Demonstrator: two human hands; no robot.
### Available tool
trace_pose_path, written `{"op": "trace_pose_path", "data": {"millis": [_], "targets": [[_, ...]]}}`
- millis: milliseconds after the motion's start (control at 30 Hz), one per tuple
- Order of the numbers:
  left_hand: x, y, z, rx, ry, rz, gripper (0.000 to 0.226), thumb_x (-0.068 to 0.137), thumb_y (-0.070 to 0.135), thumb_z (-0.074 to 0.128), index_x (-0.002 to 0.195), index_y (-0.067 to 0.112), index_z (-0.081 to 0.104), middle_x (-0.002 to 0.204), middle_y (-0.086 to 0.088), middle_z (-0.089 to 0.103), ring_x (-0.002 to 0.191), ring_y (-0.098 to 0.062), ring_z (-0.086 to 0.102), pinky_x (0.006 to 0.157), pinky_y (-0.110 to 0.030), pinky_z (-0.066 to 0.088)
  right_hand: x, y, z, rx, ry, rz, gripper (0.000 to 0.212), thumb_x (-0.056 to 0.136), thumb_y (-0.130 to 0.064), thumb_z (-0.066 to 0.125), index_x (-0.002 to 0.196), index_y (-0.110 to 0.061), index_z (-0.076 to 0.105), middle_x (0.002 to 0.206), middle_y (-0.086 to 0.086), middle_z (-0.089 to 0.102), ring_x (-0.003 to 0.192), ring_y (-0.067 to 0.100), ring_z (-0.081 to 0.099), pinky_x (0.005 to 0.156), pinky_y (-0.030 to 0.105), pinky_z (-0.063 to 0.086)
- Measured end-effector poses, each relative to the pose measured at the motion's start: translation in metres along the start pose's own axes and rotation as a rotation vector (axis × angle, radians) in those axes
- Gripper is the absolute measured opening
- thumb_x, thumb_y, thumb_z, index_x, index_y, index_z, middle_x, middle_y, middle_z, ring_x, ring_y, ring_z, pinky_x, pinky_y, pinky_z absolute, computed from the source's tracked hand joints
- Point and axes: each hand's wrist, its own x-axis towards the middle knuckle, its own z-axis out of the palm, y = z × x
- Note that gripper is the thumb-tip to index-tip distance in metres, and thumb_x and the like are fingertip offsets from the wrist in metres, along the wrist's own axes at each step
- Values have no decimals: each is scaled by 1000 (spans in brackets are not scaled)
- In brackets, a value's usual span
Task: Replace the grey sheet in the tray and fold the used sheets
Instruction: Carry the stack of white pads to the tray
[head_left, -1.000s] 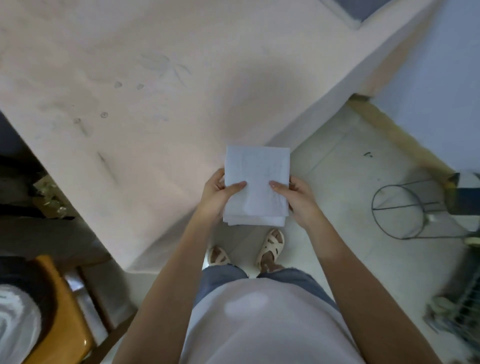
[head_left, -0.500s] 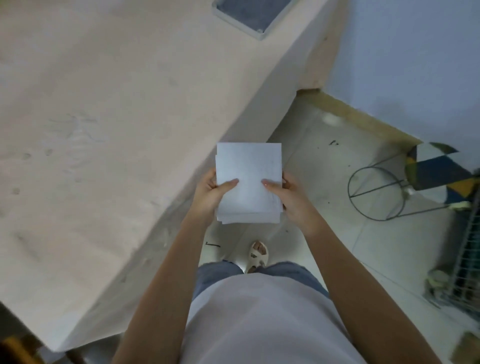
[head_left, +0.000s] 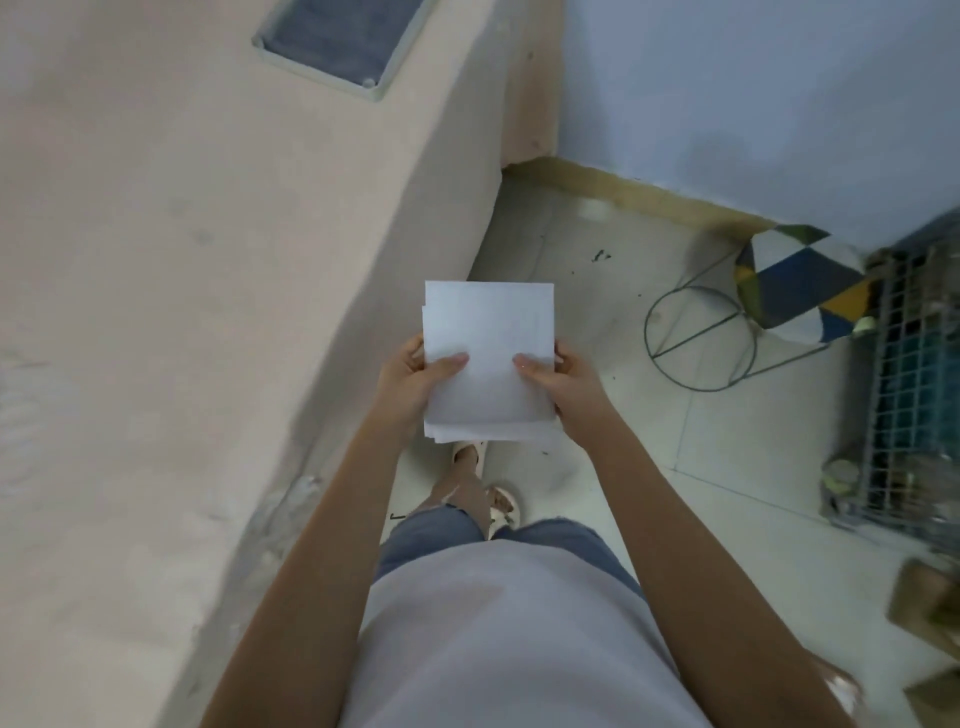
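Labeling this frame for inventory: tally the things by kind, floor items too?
Trays with grey sheet: 1
Folded white sheet stacks: 1, held by left hand and right hand
Patterned stools: 1
Wire cages: 1
Total: 4

This looks like a lived-in room of a home rather than a workplace. A broad pinkish plastered desk (head_left: 208, 312) with a worn, stained top carries a pale-rimmed tray (head_left: 382, 88) lined with a grey sheet (head_left: 343, 36) at its far end. Right of the desk lie pale floor tiles (head_left: 727, 467) below a blue wall (head_left: 753, 78), where a wire-legged stool (head_left: 795, 283) with a patchwork seat stands beside a wire crate (head_left: 904, 384) of household odds and ends.
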Motion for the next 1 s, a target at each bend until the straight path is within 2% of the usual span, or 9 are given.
{"op": "trace_pose_path", "data": {"millis": [67,233,333,467,633,733,867,1000], "targets": [[16,6,5,10,-21,-4,33,78,4,73,107,17,67,104,-5,72,91,-24,69,70,-32,56,11,-6,-3,22,16,-4,41,86,-9,67,126,-7,56,120,15,64,105,31,63,91,45,53],[64,29,15,70,-63,-6,41,78,5,73,116,10,60,109,-8,69,91,-21,68,69,-30,56,47,-27,-5,53,83,-33,43,85,-10,68,126,-9,56,118,13,65,102,29,65,87,43,55],[94,48,19,76,-71,-19,44,77,5,73,119,7,57,112,-11,67,94,-24,67,73,-34,57,70,-44,-2,79,89,-67,36,85,-10,68,119,-14,60,111,8,68,95,21,68,77,33,58],[137,70,15,87,-88,-40,44,76,10,75,117,11,59,117,-12,66,102,-30,65,83,-44,56,102,-67,9,92,103,-60,27,84,-13,70,109,-19,63,105,4,70,91,19,69,72,30,57],[177,91,14,90,-90,-53,46,75,11,76,118,12,57,116,-10,65,102,-29,65,85,-44,55,136,-96,18,56,149,-62,36,82,-15,72,115,-15,60,111,10,69,95,24,68,80,36,58],[194,101,16,95,-97,-57,45,76,11,75,118,13,57,118,-11,65,103,-28,64,85,-44,55,150,-109,21,48,168,-71,33,82,-13,72,113,-15,61,109,9,68,94,22,68,79,34,58],[214,113,19,106,-111,-52,39,77,9,74,112,15,59,114,-9,67,99,-24,66,81,-39,56,165,-121,22,52,172,-87,35,84,-10,69,117,-9,60,108,10,68,88,17,68,71,28,58],[235,123,25,108,-114,-65,34,76,13,76,105,23,61,106,0,69,93,-17,67,71,-28,57,185,-138,17,35,174,-85,38,83,-12,71,119,-10,59,110,8,68,90,16,68,70,25,57]]}}
